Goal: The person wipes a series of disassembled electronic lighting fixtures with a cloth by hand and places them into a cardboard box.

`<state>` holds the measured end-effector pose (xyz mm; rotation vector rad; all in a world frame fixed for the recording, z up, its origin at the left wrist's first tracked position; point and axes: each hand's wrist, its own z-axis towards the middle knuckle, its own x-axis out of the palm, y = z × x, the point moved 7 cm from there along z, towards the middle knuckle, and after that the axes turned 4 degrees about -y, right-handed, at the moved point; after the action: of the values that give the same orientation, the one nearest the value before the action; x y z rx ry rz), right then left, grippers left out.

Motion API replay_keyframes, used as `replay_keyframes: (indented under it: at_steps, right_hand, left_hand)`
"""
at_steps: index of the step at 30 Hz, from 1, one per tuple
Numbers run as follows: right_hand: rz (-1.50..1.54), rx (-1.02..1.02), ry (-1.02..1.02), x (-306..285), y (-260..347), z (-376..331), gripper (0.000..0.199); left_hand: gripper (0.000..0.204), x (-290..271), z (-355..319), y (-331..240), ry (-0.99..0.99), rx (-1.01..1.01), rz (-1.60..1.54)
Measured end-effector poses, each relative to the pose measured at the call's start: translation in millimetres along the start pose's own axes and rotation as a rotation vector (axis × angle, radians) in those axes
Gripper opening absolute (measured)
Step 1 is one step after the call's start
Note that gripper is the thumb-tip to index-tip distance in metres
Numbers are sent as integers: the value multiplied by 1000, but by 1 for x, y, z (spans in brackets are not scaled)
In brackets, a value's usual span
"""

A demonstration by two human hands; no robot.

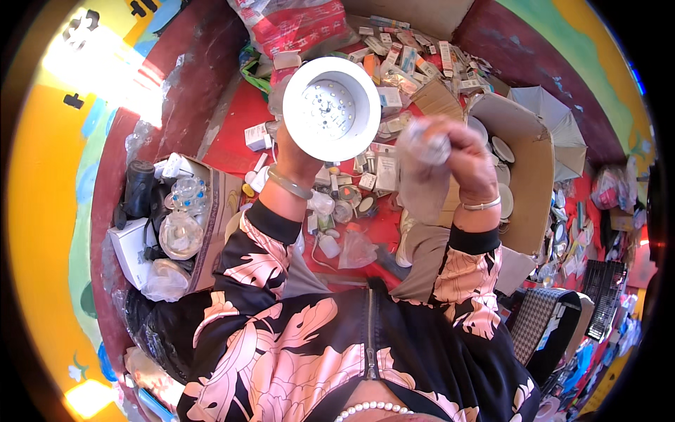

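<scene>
Housing (328, 109) — white, round, deep-rimmed, lamp-like, a dotted pale disc inside — is up above the heap, open face toward the camera. The left hand (295, 156) holds it from behind and below; its fingers are mostly hidden, so how firm the grip is I cannot tell. Main risk, as I judge it: one-handed support of a wide, probably smooth rim. A slip or tilt would drop it onto the jumble of small white and printed cardboard boxes (387, 174) underneath, chipping the rim or jarring the disc.

The right hand (470, 163) is blurred, fingers closed around a crumpled, whitish, see-through plastic wad (425, 144). What the wad contains, if anything, is unclear; anything loose in it could fall out if the pinch slackens. Limp plastic could also catch on box corners.

Right forearm sits close to a tall, open, brown cardboard carton (531, 225) holding round white discs (503, 149). An elbow or wrist swung outward might bump its wall and shift the discs — cause would be crowding, little else.
</scene>
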<state>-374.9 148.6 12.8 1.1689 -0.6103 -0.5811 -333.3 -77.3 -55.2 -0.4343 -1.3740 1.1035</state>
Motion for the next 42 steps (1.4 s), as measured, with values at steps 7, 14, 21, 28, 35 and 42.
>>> replay_keyframes:
  at_steps: [7,14,21,28,35,42]
  right_hand:
    - [21,-218,-529,-12,-7,13,37]
    - [-1266,-681,-424,54,16,11,38]
    - [-1426,-482,-221,92,7,12,28]
    - [-676,52,-145,83,-16,11,31]
    - [637,545,-242,84,-27,7,31]
    - [1032,616,-451,48,-52,5,20]
  left_hand:
    - [55,-12,1,17,-71,94,411]
    - [63,27,-12,-7,21,240,641]
    - [67,49,-18,-52,27,550,827]
    - [53,54,-20,-51,-53,433,584]
    - [35,40,-13,-33,-5,318,264]
    - [34,45,-16,-26,80,432,473]
